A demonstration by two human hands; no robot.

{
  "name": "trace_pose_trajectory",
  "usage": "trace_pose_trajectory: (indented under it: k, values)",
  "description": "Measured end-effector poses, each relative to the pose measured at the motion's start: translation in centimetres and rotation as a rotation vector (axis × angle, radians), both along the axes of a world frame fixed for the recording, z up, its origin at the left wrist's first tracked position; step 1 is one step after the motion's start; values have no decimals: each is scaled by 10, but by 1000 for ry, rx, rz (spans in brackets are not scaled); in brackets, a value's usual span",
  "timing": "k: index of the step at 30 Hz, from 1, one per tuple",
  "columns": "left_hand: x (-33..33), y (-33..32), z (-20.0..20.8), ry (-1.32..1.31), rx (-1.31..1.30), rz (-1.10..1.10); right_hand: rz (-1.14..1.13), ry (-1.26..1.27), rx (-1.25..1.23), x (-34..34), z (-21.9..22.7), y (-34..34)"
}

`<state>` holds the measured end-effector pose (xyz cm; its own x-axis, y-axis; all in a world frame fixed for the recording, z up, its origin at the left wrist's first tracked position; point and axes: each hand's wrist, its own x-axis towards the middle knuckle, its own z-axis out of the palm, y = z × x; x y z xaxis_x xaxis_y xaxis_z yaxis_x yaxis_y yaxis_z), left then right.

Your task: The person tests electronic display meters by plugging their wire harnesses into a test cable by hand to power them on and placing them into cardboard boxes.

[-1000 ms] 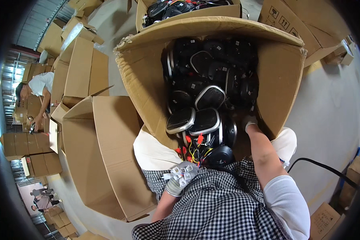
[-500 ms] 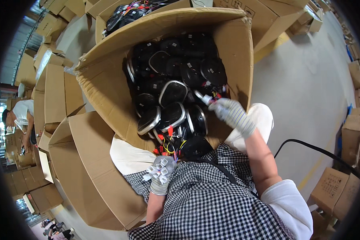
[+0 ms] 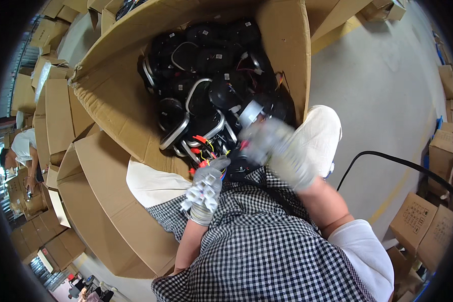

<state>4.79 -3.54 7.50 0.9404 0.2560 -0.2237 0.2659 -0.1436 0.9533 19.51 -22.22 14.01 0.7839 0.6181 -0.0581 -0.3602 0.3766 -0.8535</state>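
My left hand (image 3: 209, 183), in a grey-white knit glove, is closed around a bundle of coloured wires. Their white plastic connectors (image 3: 203, 194) stick out of the fist toward my wrist. Red and yellow leads (image 3: 206, 143) run from that hand to the black housings just beyond it. My right hand (image 3: 277, 151), gloved too, is smeared by motion over the box's near right corner; its fingers and any held thing cannot be made out. Beside it shows a whitish round part (image 3: 251, 113). Several black rounded housings (image 3: 226, 89), some silver-rimmed, fill the open carton (image 3: 105, 95).
Empty-looking open cartons (image 3: 116, 201) stand at my left. More boxes (image 3: 412, 221) are stacked at the right, where a black curved bar (image 3: 397, 158) rises over the grey floor (image 3: 372, 100). A person in white (image 3: 25, 151) works at far left.
My right hand has come nearer and lower, away from the carton's right side. The view has shifted so the carton sits higher and further left. My left hand keeps its grip on the wires.
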Motion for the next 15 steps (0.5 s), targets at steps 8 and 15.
trace_pose_trajectory:
  k: [8, 15]
  values:
    - [-14, -3, 17, -5, 298, 205, -444, -316, 187, 49, 79, -32]
    - [-26, -2, 4, -205, -30, 366, 155, -598, -132, -24, 22, 34]
